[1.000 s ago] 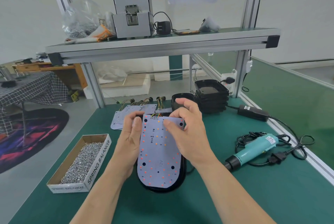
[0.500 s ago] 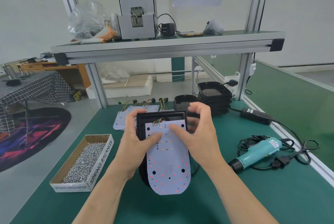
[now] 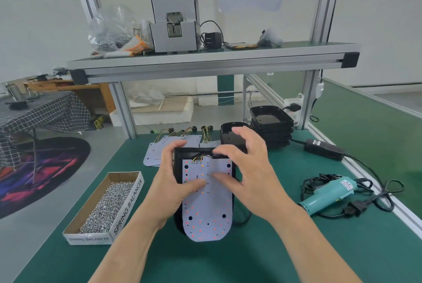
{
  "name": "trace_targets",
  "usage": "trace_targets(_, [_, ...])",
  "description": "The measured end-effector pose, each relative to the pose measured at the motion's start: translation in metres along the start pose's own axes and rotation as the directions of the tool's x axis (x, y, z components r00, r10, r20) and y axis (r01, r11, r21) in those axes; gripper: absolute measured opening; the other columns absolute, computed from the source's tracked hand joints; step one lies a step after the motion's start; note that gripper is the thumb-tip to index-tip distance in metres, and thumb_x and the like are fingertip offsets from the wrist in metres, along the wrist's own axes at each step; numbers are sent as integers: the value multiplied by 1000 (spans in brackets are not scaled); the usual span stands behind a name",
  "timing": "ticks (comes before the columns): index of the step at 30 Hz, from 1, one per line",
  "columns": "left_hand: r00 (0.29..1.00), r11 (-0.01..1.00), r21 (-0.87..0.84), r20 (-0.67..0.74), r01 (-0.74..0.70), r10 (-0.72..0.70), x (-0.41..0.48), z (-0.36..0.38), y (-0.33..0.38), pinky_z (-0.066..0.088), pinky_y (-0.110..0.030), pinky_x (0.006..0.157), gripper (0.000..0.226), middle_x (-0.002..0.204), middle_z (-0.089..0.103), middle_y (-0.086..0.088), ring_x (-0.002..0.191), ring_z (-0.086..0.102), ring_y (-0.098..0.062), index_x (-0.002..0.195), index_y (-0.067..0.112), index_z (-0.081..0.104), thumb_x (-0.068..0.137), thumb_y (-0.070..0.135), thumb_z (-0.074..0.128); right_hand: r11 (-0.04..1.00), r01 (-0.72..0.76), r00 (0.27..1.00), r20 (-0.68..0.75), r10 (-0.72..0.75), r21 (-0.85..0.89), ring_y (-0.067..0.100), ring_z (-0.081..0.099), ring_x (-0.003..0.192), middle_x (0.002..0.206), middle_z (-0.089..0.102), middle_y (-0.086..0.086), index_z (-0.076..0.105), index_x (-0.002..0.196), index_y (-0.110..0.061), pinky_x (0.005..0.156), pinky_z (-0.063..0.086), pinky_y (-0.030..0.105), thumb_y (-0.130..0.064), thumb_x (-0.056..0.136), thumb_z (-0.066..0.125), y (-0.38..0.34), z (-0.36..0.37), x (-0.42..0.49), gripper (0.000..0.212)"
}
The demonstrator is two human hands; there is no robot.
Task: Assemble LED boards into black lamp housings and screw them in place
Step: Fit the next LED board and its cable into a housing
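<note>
LED board (image 3: 207, 205) laid over black housing (image 3: 189, 151), above table (image 3: 274, 248), for alignment. Housing's left edge gripped by left hand (image 3: 173, 184), thumb on board. Right hand (image 3: 249, 168) fingers (image 3: 242, 133) spread loose, thumb steadying board.

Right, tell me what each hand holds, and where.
Left hand grips the black lamp housing by its upper left edge, thumb on the LED board. Right hand touches the board's top; a grip cannot be told.
</note>
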State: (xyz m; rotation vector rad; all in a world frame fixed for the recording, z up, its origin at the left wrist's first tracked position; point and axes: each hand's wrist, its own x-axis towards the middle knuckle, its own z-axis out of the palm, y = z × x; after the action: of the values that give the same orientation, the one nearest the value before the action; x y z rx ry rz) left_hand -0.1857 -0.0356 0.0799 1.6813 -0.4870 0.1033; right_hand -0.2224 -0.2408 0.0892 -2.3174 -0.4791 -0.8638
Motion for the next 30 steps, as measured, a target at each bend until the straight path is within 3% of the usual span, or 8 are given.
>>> trace_targets(2, [1000, 999, -37, 8, 9, -9, 0, 3, 0, 59, -31, 84, 83, 111, 67, 18, 101, 68, -11, 126, 53, 43, 66, 12, 83, 1000, -9, 998, 60, 9, 0, 21, 12, 152, 155, 29, 5, 62, 128, -22, 120, 24, 37, -19, 85, 79, -1, -1, 5, 47])
trace_targets(6, [999, 994, -106, -33, 15, -19, 1, 4, 3, 58, -25, 77, 80, 112, 70, 14, 98, 70, -11, 120, 52, 45, 64, 13, 86, 998, 1, 1000, 22, -3, 57, 17, 15, 150, 156, 27, 0, 61, 118, -23, 114, 26, 25, -15, 84, 78, -7, -5, 10, 40])
trace_targets(9, [999, 995, -92, -25, 29, -32, 2, 2, 4, 59, -30, 77, 80, 111, 70, 12, 98, 70, -14, 120, 50, 45, 62, 14, 87, 997, -68, 985, 157, 73, -32, 16, 0, 154, 160, 26, 3, 64, 119, -19, 120, 22, 40, -28, 87, 77, -7, -8, 14, 35])
trace_targets(12, [999, 993, -111, -6, 38, -39, 1, 4, 4, 59, -31, 77, 78, 108, 70, 11, 96, 70, -15, 119, 46, 46, 62, 13, 87, 994, -103, 975, 202, 93, 42, 10, 2, 153, 156, 29, 0, 65, 107, -11, 118, 13, 19, -17, 86, 76, -10, -10, 19, 24])
trace_targets(15, [998, 988, -146, 45, 49, -43, 2, 6, 4, 57, -29, 80, 78, 109, 70, 10, 98, 69, -14, 120, 40, 45, 59, 23, 91, 949, -219, 971, 146, 189, 226, 7, 19, 146, 146, 36, -11, 66, 92, -13, 96, 17, -4, -6, 83, 73, -18, -11, 22, 13])
trace_targets(19, [994, 986, -155, 95, 67, -53, 2, 9, 5, 57, -30, 82, 75, 110, 71, 7, 100, 70, -16, 120, 38, 46, 60, 38, 91, 888, -265, 962, 39, 270, 376, 5, 32, 138, 141, 40, -22, 67, 90, -16, 102, 30, 11, -9, 84, 75, -25, -5, 21, 12])
trace_targets(27, [998, 980, -201, -59, -2, -10, 1, 13, 1, 56, -32, 89, 56, 115, 71, 6, 107, 68, -15, 120, 36, 53, 72, 45, 82, 986, -78, 988, -120, 97, 149, 12, 25, 142, 151, 33, -4, 67, 97, -18, 101, 21, 3, -12, 84, 77, -25, 4, 9, 17])
trace_targets(30, [999, 981, -194, -50, -8, -1, 2, 13, 3, 53, -45, 97, 41, 113, 71, 5, 109, 67, -20, 118, 34, 54, 84, 51, 70, 984, -47, 975, -207, 82, 171, 12, 30, 142, 154, 27, -5, 62, 123, -26, 105, 27, 7, -7, 81, 80, -27, 7, 5, 50])
